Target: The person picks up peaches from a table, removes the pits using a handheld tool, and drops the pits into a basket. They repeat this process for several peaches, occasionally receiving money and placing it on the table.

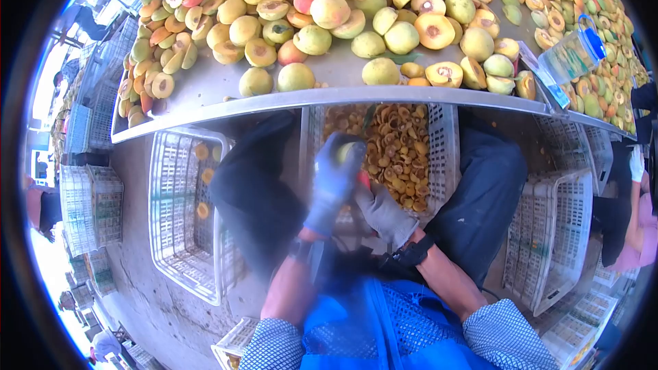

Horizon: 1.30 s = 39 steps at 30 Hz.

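Note:
My left hand (332, 178), in a grey-blue work glove and smeared by motion, is closed around a yellow-green peach (349, 153) above the crate between my knees. Close beside it, on the lower right, my gloved right hand (387, 214) is curled shut. A small red part (364, 179) pokes out at its fingertips; I cannot tell what tool or thing it belongs to. Under both hands, brown-orange pit pieces (401, 157) fill the white slatted crate (444, 157). Whole and halved peaches (329, 10) are heaped on the metal table in front of me.
The metal table's edge (343, 96) runs just beyond my hands. At left, a white crate (156, 212) holds a few peach halves. More crates (548, 247) stand at right. A clear jug with a blue lid (572, 55) rests on the table; a person's gloved hand (637, 163) shows far right.

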Tool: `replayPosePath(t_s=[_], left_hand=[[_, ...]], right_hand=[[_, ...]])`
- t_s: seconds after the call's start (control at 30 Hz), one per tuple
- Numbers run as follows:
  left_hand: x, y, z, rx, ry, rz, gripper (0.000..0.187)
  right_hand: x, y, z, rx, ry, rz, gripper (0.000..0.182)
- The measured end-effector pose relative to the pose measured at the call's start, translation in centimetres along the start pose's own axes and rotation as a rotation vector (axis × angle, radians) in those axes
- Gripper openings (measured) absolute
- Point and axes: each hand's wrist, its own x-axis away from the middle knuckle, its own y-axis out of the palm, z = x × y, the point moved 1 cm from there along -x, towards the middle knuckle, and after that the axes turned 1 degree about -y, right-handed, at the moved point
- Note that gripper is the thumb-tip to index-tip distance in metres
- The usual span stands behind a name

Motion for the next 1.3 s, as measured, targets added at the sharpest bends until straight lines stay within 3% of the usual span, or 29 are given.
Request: replayPosePath(t_s=[0.13, 0.2, 0.27, 0.3, 0.4, 0.47, 0.63, 0.73, 0.8, 0.87, 1.0, 1.07, 1.3], left_hand=[[-0.1, -0.5, 0.1, -0.023, -0.004, -0.025, 0.014], [-0.6, -0.8, -0.8, 0.242, -0.09, -0.029, 0.017], [-0.5, -0.8, -0.5, 0.304, -0.175, -0.01, 0.018], [-0.7, -0.7, -0.1, 0.36, -0.255, -0.003, 0.02], [-0.3, -0.6, -0.6, 0.149, -0.084, -0.003, 0.018], [0.3, -0.3, 1.4, -0.012, 0.053, 0.009, 0.016], [-0.7, -0.7, -0.4, 0.074, 0.006, -0.031, 0.015], [-0.8, -0.7, -0.2, 0.27, -0.152, -0.08, 0.016], [-0.2, -0.4, 1.0, -0.047, 0.01, -0.126, 0.016], [-0.3, -0.3, 1.3, -0.045, 0.027, -0.133, 0.015], [-0.1, -0.3, 1.5, 0.003, 0.012, -0.142, 0.015], [-0.1, -0.4, 0.9, 0.043, 0.044, -0.139, 0.014], [-0.9, -0.4, -1.1, 0.174, -0.067, -0.12, 0.017]], right_hand=[[0.2, 0.1, -0.5, -0.039, 0.08, -0.018, 0.045], [0.0, 0.3, 0.1, -0.043, 0.125, -0.027, 0.045], [-0.8, 0.1, 1.4, 0.236, -0.211, 0.024, 0.042], [-0.9, 0.2, 1.4, 0.234, -0.214, 0.028, 0.042], [-0.6, 0.1, 0.9, 0.306, -0.303, 0.115, 0.038], [0.1, 0.3, -0.3, -0.116, 0.143, -0.023, 0.039], [0.1, 0.5, 0.3, -0.12, 0.151, -0.029, 0.042], [0.1, 0.6, 0.6, -0.205, 0.14, -0.042, 0.04], [0.4, 0.3, 0.6, -0.295, 0.148, -0.057, 0.041], [0.8, -0.1, -0.2, -0.411, 0.264, -0.169, 0.043], [1.0, -0.1, -0.9, -0.328, 0.191, -0.135, 0.042], [1.0, -0.1, -0.9, -0.49, 0.277, -0.209, 0.041], [0.0, 0.1, 1.1, -0.204, 0.106, -0.072, 0.049]])
